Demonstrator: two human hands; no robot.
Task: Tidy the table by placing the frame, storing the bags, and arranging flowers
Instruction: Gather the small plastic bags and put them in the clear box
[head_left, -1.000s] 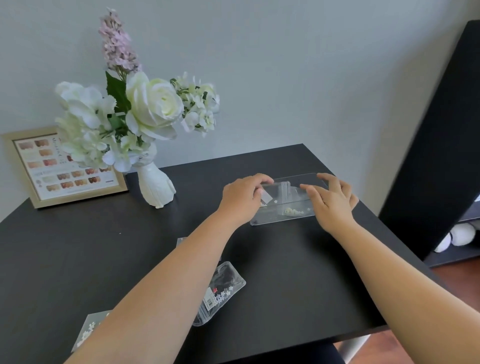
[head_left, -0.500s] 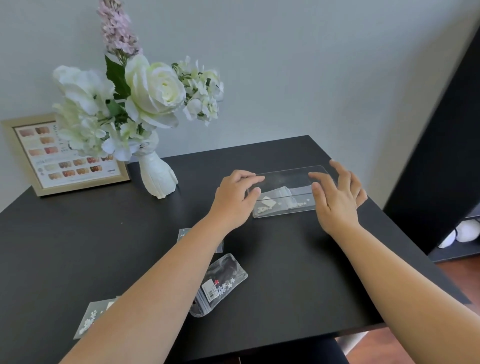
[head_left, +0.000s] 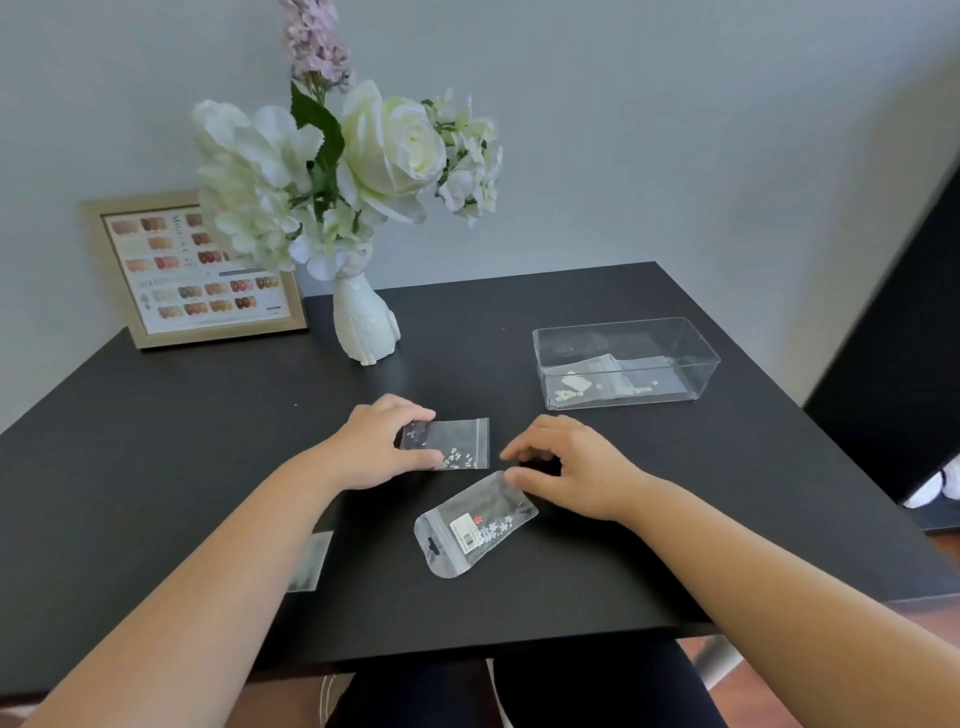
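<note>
Black tabletop (head_left: 156, 441): left hand (head_left: 382, 447) pinches the limp, slippery zip bag (head_left: 449, 444) by its edge, right hand (head_left: 566, 475) half-curled, fingertips touching the hang-hole pouch (head_left: 475, 522) corner.

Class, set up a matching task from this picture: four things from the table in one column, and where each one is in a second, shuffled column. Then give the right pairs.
Things
1. frame
2. clear box
3. square bag
4. label bag

Places
A. under the left hand's fingers
B. leaning on the wall
C. at the right hand's fingertips
D. far right of the table

Pairs: 1-B, 2-D, 3-A, 4-C
</note>
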